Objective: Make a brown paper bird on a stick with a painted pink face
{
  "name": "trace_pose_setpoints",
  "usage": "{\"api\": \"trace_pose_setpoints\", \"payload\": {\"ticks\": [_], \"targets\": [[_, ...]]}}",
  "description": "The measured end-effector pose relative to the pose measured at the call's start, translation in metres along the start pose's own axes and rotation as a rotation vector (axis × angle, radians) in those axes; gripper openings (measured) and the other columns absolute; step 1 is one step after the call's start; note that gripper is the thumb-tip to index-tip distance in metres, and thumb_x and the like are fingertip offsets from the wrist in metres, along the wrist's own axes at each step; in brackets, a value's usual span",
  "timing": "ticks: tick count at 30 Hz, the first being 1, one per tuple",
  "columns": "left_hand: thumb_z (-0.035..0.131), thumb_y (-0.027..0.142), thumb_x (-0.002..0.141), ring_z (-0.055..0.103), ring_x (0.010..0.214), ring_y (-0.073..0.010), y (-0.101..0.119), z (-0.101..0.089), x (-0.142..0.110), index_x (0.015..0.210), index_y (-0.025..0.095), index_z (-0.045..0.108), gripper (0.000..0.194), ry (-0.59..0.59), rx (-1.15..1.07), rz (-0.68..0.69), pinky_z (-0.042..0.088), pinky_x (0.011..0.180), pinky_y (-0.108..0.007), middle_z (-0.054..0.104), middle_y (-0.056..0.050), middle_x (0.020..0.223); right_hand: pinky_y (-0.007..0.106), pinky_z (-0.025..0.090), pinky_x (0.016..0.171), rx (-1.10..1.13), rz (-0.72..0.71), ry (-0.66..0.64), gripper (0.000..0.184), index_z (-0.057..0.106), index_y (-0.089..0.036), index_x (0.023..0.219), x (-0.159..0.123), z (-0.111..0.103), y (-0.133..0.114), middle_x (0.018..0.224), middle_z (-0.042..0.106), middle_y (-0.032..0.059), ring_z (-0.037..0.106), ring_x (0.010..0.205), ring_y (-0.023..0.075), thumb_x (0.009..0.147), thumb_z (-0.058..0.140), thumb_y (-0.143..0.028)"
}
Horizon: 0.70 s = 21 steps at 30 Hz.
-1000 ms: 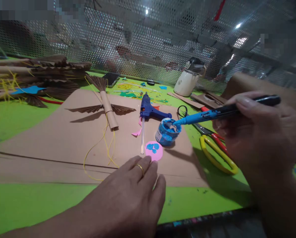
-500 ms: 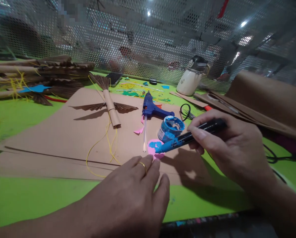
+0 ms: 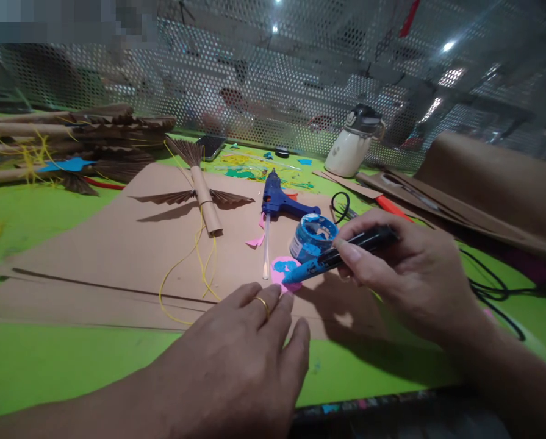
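My right hand (image 3: pixel 405 268) grips a black marker pen (image 3: pixel 341 253) whose front end is coated in blue paint. That painted tip rests on a small pink paper disc (image 3: pixel 276 269) bearing round blue dabs. Flat on the brown paper lies my left hand (image 3: pixel 249 341), a ring on one finger, its fingertips at the disc's near edge. Just behind the pen stands an open jar of blue paint (image 3: pixel 305 245). A blue glue gun (image 3: pixel 273 198) with a clear glue stick lies beyond the disc, and pink paper scraps (image 3: pixel 255 242) are beside it.
A brown paper bird (image 3: pixel 204 195) with pleated wings and yellow string lies on the brown sheet (image 3: pixel 94 244). More paper birds (image 3: pixel 71 131) are piled at left. A phone (image 3: pixel 211 146), a white bottle (image 3: pixel 348 146) and brown paper (image 3: pixel 478 189) stand or lie toward the back.
My right hand has moved left and down, bringing the marker pen's painted tip from the paint jar onto the pink disc. My left hand has stayed in place.
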State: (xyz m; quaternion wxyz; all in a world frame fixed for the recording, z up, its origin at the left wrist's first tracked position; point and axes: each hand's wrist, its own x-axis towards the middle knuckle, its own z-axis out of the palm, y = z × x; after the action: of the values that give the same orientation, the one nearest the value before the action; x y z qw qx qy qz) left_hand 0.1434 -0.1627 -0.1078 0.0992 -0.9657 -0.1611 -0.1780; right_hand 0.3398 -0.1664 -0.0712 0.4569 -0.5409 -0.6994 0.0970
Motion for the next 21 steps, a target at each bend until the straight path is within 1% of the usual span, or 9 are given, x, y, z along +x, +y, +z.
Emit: {"api": "trace_pose_setpoints", "payload": {"ticks": [4, 8, 12, 21], "targets": [[0.042, 0.014, 0.083, 0.06, 0.101, -0.0309, 0.0006, 0.0, 0.0008, 0.107, 0.01, 0.062, 0.032, 0.003, 0.004, -0.003, 0.045, 0.085, -0.048, 0.065, -0.019, 0.108, 0.021, 0.04, 0.043, 0.012, 0.003, -0.012, 0.006, 0.059, -0.018, 0.07, -0.0006, -0.0006, 0.0016, 0.053, 0.056, -0.0028, 0.051, 0.045, 0.0092, 0.076, 0.059, -0.019], [0.043, 0.015, 0.083, 0.06, 0.101, -0.0307, -0.0012, -0.0009, 0.001, 0.108, 0.01, 0.062, 0.031, -0.027, 0.009, 0.007, 0.046, 0.084, -0.047, 0.065, -0.018, 0.109, 0.021, 0.04, 0.043, 0.016, -0.003, -0.027, 0.007, 0.058, -0.017, 0.068, -0.0006, -0.0019, 0.0025, 0.053, 0.055, -0.0029, 0.05, 0.045, 0.0089, 0.075, 0.059, -0.019], [0.043, 0.016, 0.083, 0.061, 0.099, -0.0309, -0.0021, -0.0006, 0.0002, 0.107, 0.01, 0.062, 0.031, -0.007, 0.014, 0.029, 0.047, 0.082, -0.047, 0.065, -0.018, 0.107, 0.02, 0.039, 0.043, 0.011, -0.003, -0.012, 0.008, 0.058, -0.017, 0.066, -0.0001, -0.0022, 0.0018, 0.052, 0.054, -0.0029, 0.049, 0.045, 0.0085, 0.074, 0.059, -0.017], [0.041, 0.014, 0.083, 0.058, 0.105, -0.031, -0.0006, -0.0009, -0.001, 0.111, 0.009, 0.06, 0.034, -0.024, 0.003, 0.02, 0.044, 0.087, -0.048, 0.063, -0.019, 0.112, 0.02, 0.038, 0.041, -0.002, -0.013, -0.013, 0.009, 0.057, -0.018, 0.065, 0.0007, -0.0019, 0.0011, 0.05, 0.054, -0.0039, 0.048, 0.042, 0.008, 0.074, 0.059, -0.017]]}}
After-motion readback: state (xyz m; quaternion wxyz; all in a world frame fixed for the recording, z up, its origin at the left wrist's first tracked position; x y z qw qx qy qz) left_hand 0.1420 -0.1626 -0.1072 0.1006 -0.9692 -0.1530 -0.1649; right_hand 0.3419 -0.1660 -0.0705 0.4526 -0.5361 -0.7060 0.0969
